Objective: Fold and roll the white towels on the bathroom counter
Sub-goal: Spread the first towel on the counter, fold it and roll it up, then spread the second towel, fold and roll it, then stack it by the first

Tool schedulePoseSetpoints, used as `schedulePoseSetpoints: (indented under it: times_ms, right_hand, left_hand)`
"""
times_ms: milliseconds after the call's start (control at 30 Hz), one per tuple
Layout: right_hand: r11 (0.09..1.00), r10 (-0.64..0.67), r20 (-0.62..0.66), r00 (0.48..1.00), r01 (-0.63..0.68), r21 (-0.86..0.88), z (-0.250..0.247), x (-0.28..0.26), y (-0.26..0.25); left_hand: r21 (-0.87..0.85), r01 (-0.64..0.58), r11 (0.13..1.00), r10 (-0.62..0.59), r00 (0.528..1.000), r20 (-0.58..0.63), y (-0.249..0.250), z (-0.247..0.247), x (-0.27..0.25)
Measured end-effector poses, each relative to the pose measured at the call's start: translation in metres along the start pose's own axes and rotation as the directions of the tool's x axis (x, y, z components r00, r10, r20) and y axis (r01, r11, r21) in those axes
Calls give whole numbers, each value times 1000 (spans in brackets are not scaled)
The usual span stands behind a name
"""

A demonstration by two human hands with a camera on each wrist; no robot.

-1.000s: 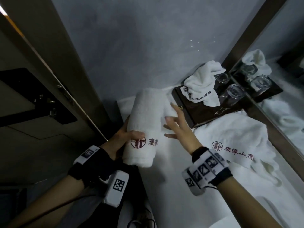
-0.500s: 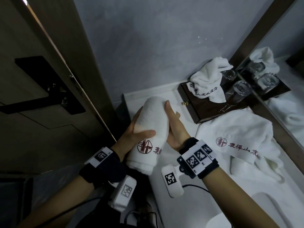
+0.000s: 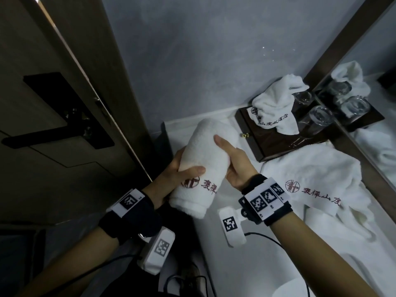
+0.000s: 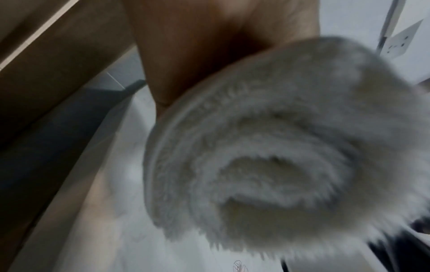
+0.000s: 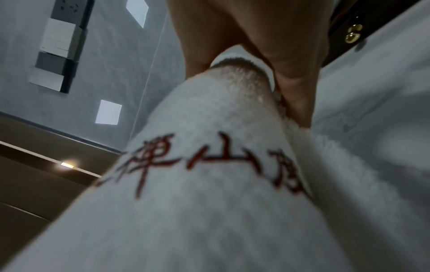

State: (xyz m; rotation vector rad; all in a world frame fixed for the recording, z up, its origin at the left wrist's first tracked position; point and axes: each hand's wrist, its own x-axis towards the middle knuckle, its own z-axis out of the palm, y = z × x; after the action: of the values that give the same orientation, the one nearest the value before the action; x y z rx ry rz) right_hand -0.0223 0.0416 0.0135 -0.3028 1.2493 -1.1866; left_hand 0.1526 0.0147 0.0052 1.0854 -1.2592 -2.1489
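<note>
Right now the rolled towel [image 3: 205, 163] is up in both hands, lifted off the white table [image 3: 252, 262]. It is a fat white roll with a red logo and red writing near its close end. The left hand [image 3: 177, 179] is wrapped around the roll from the left, with the thumb lying across the front just above the logo, so this grip is closed on the towel. The right hand [image 3: 233, 166] presses flat against the other side of the roll, fingers [image 3: 222, 144] straight and pointing up along it. In the left wrist view the end of the roll [image 4: 279, 156] shows its curled layers, blurry, with the hand [image 4: 209, 46] above it. In the right wrist view the red writing on the roll [image 5: 209, 174] is close up and the hand [image 5: 267, 46] lies along the roll's far part.

Just to the right of the grip, another white towel [image 3: 317, 185] lies loose and flat on the table, with the same red writing. Past the grip, further back, a dark wooden tray [image 3: 278, 142] holds a small crumpled white cloth [image 3: 276, 106] and two clear glasses [image 3: 317, 121]. A mirror [image 3: 368, 93] stands behind the tray. To the left of the grip is a brown door [image 3: 53, 103] with a black handle [image 3: 64, 129].
</note>
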Motion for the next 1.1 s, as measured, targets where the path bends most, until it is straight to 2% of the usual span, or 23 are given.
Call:
schedulePoseSetpoints:
  times_ms: [67,200,333,400,500,633,733,833,967,1033,1100]
  right_hand:
    - [998,-7,-134,991,16,63,-3,7,1]
    - [989,49,-371,927,8,149,-11,26,3]
    - [977,65,-491,869,45,209,-14,47,1]
    - [974,70,-535,842,57,218,-15,62,-4]
    - [976,83,-572,816,51,214,-16,88,-14]
    - [987,102,-597,796,-6,161,-19,120,-31]
    - [986,85,-553,829,-149,-73,-19,133,-41]
    - [934,9,-529,848,-196,-298,-25,140,-44]
    - [876,-68,-541,838,-209,-434,-37,140,-41]
    - [840,-106,-534,839,-211,-500,-42,138,-40]
    - [851,-124,-501,857,-168,-498,-47,135,-37]
  left_hand:
    - [-14,53,998,-54,998,-20,-7,-6,5]
    - [-104,159,982,-169,981,-92,-21,-10,17]
    - [-242,158,957,-202,965,-168,-25,-3,38]
    - [-195,175,965,-218,948,-230,-23,-1,53]
    - [23,234,972,-206,897,-390,-19,-3,82]
    - [185,166,969,-68,892,-446,-8,-9,117]
    - [255,135,957,5,875,-484,-1,-13,137]
    - [294,131,947,28,876,-482,-3,-13,149]
    - [444,109,889,131,870,-475,-11,-13,154]
    - [478,112,871,134,883,-451,-13,-15,153]
    - [484,125,866,101,904,-415,-14,-19,149]
